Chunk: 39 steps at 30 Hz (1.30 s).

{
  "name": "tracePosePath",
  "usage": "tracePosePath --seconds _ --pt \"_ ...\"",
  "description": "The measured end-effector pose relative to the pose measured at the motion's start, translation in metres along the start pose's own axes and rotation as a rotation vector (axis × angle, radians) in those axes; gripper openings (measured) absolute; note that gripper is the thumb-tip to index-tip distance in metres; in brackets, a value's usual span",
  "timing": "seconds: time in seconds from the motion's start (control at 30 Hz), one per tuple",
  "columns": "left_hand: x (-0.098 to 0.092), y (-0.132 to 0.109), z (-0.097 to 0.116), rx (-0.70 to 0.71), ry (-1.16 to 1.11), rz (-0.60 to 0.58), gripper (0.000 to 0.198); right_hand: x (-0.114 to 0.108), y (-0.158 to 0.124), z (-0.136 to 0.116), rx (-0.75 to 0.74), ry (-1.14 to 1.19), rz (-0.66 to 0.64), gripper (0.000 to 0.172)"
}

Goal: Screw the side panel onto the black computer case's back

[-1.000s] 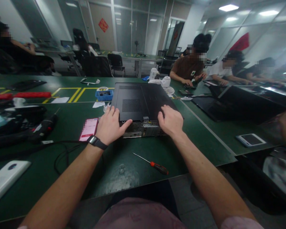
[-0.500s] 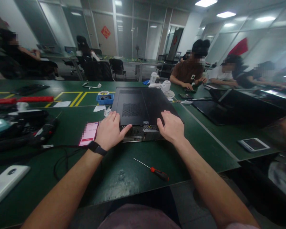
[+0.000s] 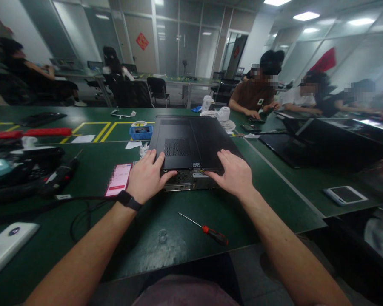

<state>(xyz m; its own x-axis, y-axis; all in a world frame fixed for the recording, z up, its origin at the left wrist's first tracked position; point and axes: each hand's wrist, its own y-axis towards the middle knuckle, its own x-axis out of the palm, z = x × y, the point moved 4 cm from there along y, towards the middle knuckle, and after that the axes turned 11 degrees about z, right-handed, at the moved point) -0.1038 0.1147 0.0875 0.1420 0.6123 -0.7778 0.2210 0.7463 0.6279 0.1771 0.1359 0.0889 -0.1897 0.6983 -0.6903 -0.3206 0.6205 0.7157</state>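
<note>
On the green table [image 3: 166,246] in front of me, the black computer case [image 3: 191,140] is lying flat. I am pressing my left hand [image 3: 147,176] and my right hand [image 3: 234,174] on its two near corners, one on each side, so I think the push is staying even. My fingers are spreading out flat, gripping nothing, thumbs touching the near edge. The red screwdriver [image 3: 210,229] is lying close by, easy to reach.
</note>
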Motion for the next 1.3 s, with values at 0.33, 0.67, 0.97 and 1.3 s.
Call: tracePosePath --seconds 0.33,0.67,0.97,1.3 --pt "-0.003 0.002 0.002 0.011 -0.009 -0.009 0.074 0.002 -0.005 -0.001 -0.027 -0.004 0.049 0.074" --pt "-0.006 0.0 0.004 0.003 -0.002 -0.013 0.066 -0.004 -0.006 -0.004 -0.025 0.002 0.079 0.061" --pt "-0.005 -0.008 0.005 -0.027 -0.035 0.022 0.061 -0.01 -0.019 -0.012 0.009 0.023 0.08 0.064" --pt "-0.005 -0.014 -0.005 -0.141 -0.189 0.079 0.068 -0.016 -0.028 -0.02 0.057 0.046 0.033 0.068"
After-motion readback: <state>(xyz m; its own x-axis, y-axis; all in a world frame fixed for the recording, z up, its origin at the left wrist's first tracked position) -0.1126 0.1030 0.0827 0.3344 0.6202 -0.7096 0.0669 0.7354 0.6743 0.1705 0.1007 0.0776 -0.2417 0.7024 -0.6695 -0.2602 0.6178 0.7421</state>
